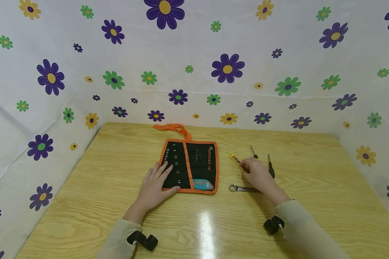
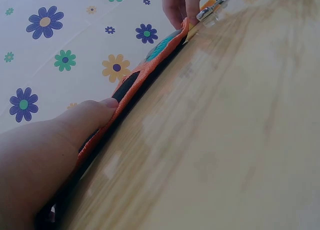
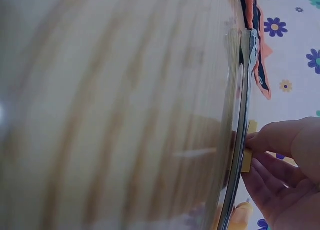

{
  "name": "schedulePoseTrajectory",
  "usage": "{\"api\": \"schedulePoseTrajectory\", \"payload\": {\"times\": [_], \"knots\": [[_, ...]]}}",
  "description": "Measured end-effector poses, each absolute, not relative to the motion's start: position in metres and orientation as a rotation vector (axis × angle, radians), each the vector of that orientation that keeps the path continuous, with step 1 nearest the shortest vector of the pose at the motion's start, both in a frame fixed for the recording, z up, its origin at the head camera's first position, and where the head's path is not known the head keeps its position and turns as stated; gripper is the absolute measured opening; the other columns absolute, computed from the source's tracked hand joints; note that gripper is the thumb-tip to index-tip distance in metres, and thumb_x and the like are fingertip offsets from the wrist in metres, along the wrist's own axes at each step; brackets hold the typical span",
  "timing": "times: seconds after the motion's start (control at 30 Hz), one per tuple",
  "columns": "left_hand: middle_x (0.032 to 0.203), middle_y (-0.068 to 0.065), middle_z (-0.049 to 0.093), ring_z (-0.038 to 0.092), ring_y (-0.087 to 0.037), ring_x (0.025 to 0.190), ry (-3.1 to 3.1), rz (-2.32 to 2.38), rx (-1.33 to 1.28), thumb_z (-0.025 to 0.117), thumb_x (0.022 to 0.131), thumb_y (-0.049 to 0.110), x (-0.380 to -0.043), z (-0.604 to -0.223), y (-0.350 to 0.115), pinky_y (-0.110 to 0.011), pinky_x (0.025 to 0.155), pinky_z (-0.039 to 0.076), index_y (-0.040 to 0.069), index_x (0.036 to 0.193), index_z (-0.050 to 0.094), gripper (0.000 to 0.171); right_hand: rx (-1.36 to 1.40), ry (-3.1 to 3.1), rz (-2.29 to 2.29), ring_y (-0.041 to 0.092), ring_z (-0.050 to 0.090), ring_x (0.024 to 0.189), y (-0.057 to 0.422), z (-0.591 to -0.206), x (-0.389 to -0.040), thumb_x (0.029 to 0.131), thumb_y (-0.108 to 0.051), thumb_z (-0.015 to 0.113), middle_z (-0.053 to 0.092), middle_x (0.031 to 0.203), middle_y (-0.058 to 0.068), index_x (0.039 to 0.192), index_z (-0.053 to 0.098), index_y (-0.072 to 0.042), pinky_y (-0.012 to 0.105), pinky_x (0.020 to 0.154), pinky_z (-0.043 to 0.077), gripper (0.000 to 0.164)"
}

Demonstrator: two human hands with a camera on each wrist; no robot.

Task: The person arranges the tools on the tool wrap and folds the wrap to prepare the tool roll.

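A black tool pouch (image 1: 199, 158) with orange edging lies opened flat on the table. My left hand (image 1: 153, 183) rests on its left part with fingers spread, the thumb at the lower edge. In the pouch's lower right pocket sits a teal and grey item (image 1: 202, 185), partly covered. To the right of the pouch, my right hand (image 1: 259, 176) pinches a slim yellow utility knife (image 1: 236, 161) between thumb and fingers; its lower end is hidden by the hand. Just below that hand lies a combination wrench (image 1: 241, 188), its ring end toward the pouch.
Beyond the right hand lie two screwdrivers, one with a dark handle (image 1: 271, 169) and another (image 1: 254, 152) partly behind the fingers. An orange strap (image 1: 171, 127) trails from the pouch's top toward the table's back edge. Flower-patterned cloth (image 1: 194, 82) surrounds the wooden table (image 1: 116, 154).
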State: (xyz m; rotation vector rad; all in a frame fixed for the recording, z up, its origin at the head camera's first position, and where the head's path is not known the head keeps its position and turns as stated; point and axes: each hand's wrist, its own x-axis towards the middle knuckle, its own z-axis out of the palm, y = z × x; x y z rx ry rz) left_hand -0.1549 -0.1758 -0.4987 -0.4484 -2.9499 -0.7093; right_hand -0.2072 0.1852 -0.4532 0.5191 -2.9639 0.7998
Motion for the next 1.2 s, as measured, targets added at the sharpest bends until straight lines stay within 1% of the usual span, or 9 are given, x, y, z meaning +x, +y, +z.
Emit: {"api": "schedulePoseTrajectory", "payload": {"times": [0.13, 0.27, 0.47, 0.57, 0.7, 0.83, 1.03, 1.1, 1.2], "knots": [[0.157, -0.005, 0.022, 0.008, -0.030, 0.145, -2.958, -0.702, -0.443, 0.051, 0.085, 0.069, -0.155, -0.498, -0.176, -0.048, 0.115, 0.008, 0.019, 0.151, 0.031, 0.086, 0.518, -2.972, 0.847, 0.024, 0.060, 0.081, 0.185, -0.453, -0.206, 0.083, 0.007, 0.065, 0.060, 0.096, 0.015, 0.104, 0.068, 0.003, 0.038, 0.066, 0.052, 0.021], [0.156, -0.005, 0.023, 0.008, -0.030, 0.145, -2.958, -0.706, -0.443, 0.052, 0.085, 0.069, -0.154, -0.497, -0.176, -0.048, 0.115, 0.008, 0.019, 0.151, 0.032, 0.086, 0.528, -2.957, 0.879, 0.027, 0.061, 0.083, 0.185, -0.453, -0.205, 0.081, 0.007, 0.063, 0.060, 0.095, 0.014, 0.102, 0.069, 0.002, 0.040, 0.067, 0.052, 0.022], [0.157, -0.005, 0.023, 0.008, -0.030, 0.145, -2.964, -0.709, -0.435, 0.052, 0.085, 0.069, -0.154, -0.497, -0.175, -0.048, 0.115, 0.007, 0.019, 0.151, 0.031, 0.086, 0.525, -2.924, 0.906, 0.028, 0.062, 0.083, 0.182, -0.453, -0.204, 0.078, 0.005, 0.066, 0.061, 0.094, 0.014, 0.097, 0.068, 0.000, 0.041, 0.067, 0.052, 0.020], [0.157, -0.005, 0.023, 0.007, -0.030, 0.145, -2.964, -0.709, -0.434, 0.052, 0.085, 0.069, -0.154, -0.497, -0.175, -0.048, 0.115, 0.007, 0.019, 0.151, 0.031, 0.086, 0.520, -2.895, 0.917, 0.027, 0.060, 0.081, 0.181, -0.452, -0.203, 0.077, 0.004, 0.068, 0.061, 0.094, 0.013, 0.095, 0.069, -0.002, 0.039, 0.065, 0.051, 0.018], [0.157, -0.005, 0.023, 0.007, -0.030, 0.145, -2.962, -0.708, -0.436, 0.052, 0.085, 0.069, -0.154, -0.497, -0.175, -0.048, 0.115, 0.008, 0.019, 0.151, 0.031, 0.086, 0.517, -2.839, 0.938, 0.023, 0.055, 0.077, 0.179, -0.450, -0.201, 0.076, 0.004, 0.066, 0.062, 0.094, 0.013, 0.092, 0.068, -0.003, 0.035, 0.062, 0.046, 0.017], [0.157, -0.005, 0.023, 0.007, -0.030, 0.145, -2.963, -0.706, -0.438, 0.051, 0.085, 0.069, -0.154, -0.498, -0.176, -0.048, 0.115, 0.008, 0.019, 0.151, 0.031, 0.086, 0.526, -2.781, 0.941, 0.023, 0.053, 0.077, 0.176, -0.449, -0.199, 0.076, 0.004, 0.065, 0.062, 0.093, 0.013, 0.090, 0.068, -0.003, 0.035, 0.061, 0.043, 0.016], [0.157, -0.005, 0.023, 0.007, -0.030, 0.145, -2.955, -0.702, -0.448, 0.051, 0.085, 0.069, -0.155, -0.499, -0.176, -0.047, 0.115, 0.008, 0.020, 0.152, 0.031, 0.085, 0.567, -2.743, 0.942, 0.027, 0.055, 0.087, 0.170, -0.445, -0.198, 0.077, 0.005, 0.064, 0.064, 0.095, 0.012, 0.090, 0.068, -0.005, 0.040, 0.069, 0.046, 0.017], [0.157, -0.005, 0.023, 0.008, -0.030, 0.145, -2.955, -0.702, -0.448, 0.051, 0.085, 0.069, -0.155, -0.499, -0.176, -0.048, 0.115, 0.008, 0.020, 0.152, 0.031, 0.085, 0.584, -2.749, 0.956, 0.028, 0.054, 0.090, 0.166, -0.445, -0.198, 0.076, 0.006, 0.064, 0.063, 0.096, 0.011, 0.090, 0.068, -0.005, 0.041, 0.072, 0.046, 0.018], [0.157, -0.005, 0.023, 0.008, -0.030, 0.145, -2.957, -0.707, -0.447, 0.051, 0.085, 0.069, -0.155, -0.499, -0.176, -0.048, 0.115, 0.007, 0.020, 0.152, 0.031, 0.085, 0.636, -2.729, 0.956, 0.029, 0.053, 0.090, 0.161, -0.446, -0.198, 0.074, 0.007, 0.065, 0.064, 0.092, 0.010, 0.088, 0.068, -0.006, 0.043, 0.077, 0.044, 0.019]]}}
